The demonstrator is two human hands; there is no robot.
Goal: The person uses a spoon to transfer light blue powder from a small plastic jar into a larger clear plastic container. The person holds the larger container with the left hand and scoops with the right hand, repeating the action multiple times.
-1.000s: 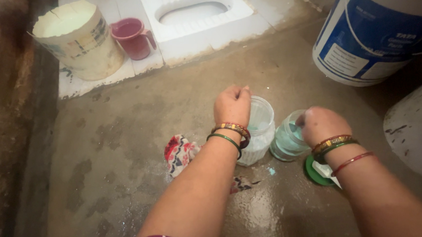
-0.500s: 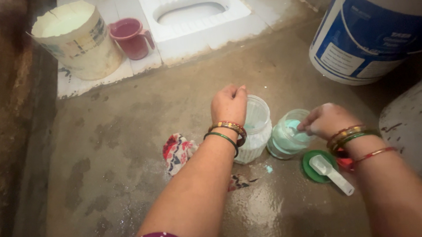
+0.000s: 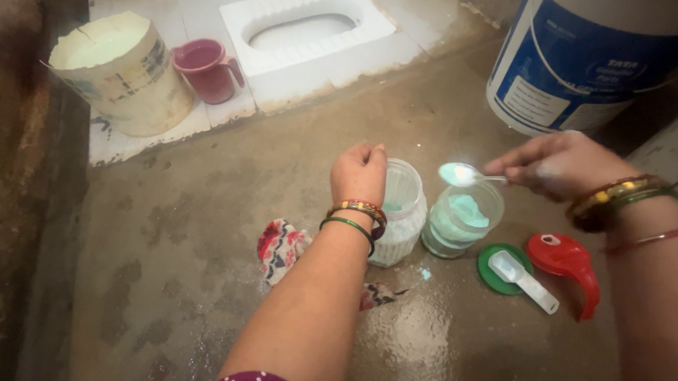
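Note:
My left hand (image 3: 360,172) grips the rim of a clear ribbed plastic jar (image 3: 397,224) standing on the wet floor. Beside it on the right stands a second clear jar (image 3: 458,221) holding pale green powder. My right hand (image 3: 560,162) holds a metal spoon (image 3: 463,175) heaped with the green powder, lifted just above that second jar. A green lid (image 3: 495,271) lies on the floor with a white plastic scoop (image 3: 523,280) on it, and a red lid (image 3: 565,262) lies next to it.
A patterned cloth (image 3: 282,247) lies left of the jars. A big blue and white bucket (image 3: 588,40) stands at upper right. A cream bucket (image 3: 122,72) and a pink mug (image 3: 207,68) stand on white tiles beside a floor toilet pan (image 3: 307,26).
My right hand has come up out of the green-powder jar with a loaded spoon and moved right, uncovering the red lid. My left hand has stayed on the ribbed jar.

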